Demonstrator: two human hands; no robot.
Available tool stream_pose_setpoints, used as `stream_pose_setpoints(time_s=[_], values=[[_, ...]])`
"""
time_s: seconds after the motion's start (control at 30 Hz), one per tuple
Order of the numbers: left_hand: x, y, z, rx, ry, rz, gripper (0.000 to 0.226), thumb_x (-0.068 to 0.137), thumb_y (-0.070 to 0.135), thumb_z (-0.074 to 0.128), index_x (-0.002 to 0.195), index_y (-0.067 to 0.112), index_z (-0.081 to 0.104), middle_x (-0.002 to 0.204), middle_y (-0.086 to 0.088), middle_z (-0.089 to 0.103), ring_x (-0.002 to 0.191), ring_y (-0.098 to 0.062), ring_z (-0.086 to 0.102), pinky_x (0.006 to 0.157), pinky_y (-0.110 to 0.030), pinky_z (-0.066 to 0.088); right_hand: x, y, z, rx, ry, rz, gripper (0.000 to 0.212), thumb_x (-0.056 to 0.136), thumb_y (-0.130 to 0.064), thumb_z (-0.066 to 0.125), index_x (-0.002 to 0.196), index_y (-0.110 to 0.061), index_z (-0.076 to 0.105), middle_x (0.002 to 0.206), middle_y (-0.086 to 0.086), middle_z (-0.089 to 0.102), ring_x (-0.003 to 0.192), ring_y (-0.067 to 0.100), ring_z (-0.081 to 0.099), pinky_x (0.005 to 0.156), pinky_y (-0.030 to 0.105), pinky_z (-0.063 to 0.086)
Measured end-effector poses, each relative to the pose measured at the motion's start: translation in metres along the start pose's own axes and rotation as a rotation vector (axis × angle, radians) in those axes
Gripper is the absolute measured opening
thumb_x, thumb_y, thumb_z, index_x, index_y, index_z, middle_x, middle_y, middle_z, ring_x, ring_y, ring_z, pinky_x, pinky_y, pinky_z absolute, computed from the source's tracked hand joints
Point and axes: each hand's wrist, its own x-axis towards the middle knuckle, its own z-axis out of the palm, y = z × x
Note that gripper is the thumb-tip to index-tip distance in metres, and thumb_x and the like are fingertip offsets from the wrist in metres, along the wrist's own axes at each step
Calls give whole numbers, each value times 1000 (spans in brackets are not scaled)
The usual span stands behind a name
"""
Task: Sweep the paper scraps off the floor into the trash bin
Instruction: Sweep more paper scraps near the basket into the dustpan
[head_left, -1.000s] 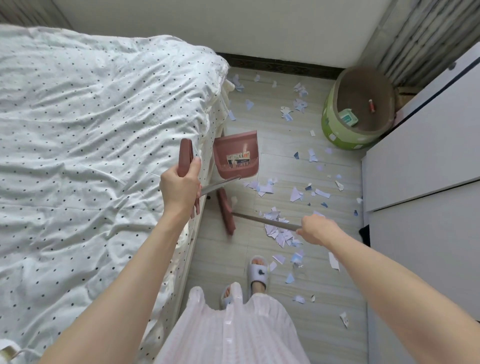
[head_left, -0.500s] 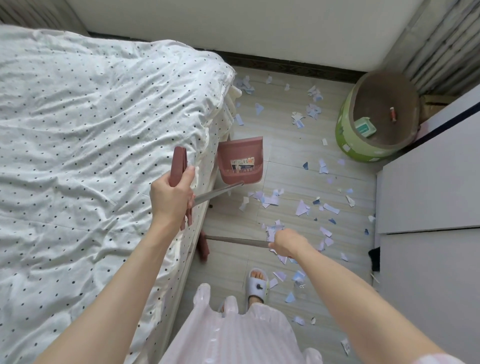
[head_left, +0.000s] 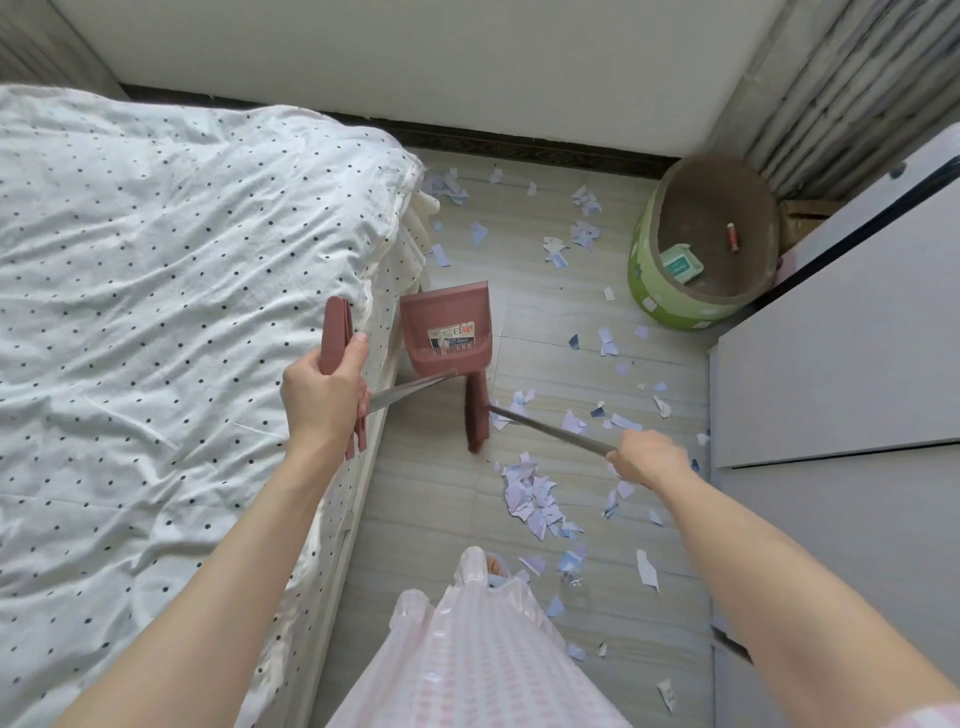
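Dustpan (head_left: 451, 332) is held off to the left by the left hand (head_left: 324, 397), fingers wrapped round its handle grip, pan mouth facing away toward the far wall. Broom (head_left: 477, 415) is held by the right hand (head_left: 649, 460), fingers closed on the shaft; shaft runs right-to-left, head just below the pan. Main scrap pile (head_left: 535, 499) lies near side of the broom head, between head and right hand; more scraps are scattered toward the bin (head_left: 675, 301), far right. Judgement: pan mouth must be turned toward the pile before a sweep works.
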Motion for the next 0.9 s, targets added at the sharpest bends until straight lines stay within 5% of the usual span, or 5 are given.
stream_pose_setpoints(time_s=[0.13, 0.2, 0.37, 0.57, 0.9], values=[[-6, 6, 3, 10, 7, 14, 37, 87, 35, 61, 61, 14, 46, 38, 6, 43, 38, -18, 41, 53, -36, 42, -18, 23, 0, 159, -15, 39, 37, 101, -33, 37, 78, -6, 46, 69, 8, 52, 56, 19, 51, 54, 24, 40], [-13, 9, 4, 19, 3, 33, 38, 88, 34, 60, 59, 14, 44, 43, 0, 43, 42, -22, 42, 46, -30, 37, -33, 39, 5, 261, -25, 79, 42, 101, -32, 38, 67, -8, 40, 61, 7, 48, 44, 17, 43, 44, 22, 34], [-43, 19, -1, 45, -48, 75, 34, 89, 30, 59, 62, 15, 46, 50, -5, 44, 43, -22, 42, 43, -27, 35, -87, 81, 35, 436, 4, 173, 36, 99, -31, 42, 72, -6, 43, 61, 8, 49, 43, 17, 42, 41, 21, 34], [-90, 5, -21, 77, -160, 101, 32, 88, 31, 60, 59, 22, 48, 55, -3, 49, 57, -25, 48, 61, -37, 42, -163, 129, 120, 638, 34, 312, 35, 96, -30, 46, 70, -9, 37, 64, 9, 50, 43, 17, 43, 36, 19, 32], [-184, -32, -49, 162, -460, 93, 26, 75, 41, 58, 58, 22, 50, 57, -5, 47, 63, -25, 46, 64, -37, 37, -270, 123, 288, 1094, -81, 595, 30, 91, -8, 40, 61, -8, 42, 42, 6, 42, 43, 15, 37, 45, 17, 29]])
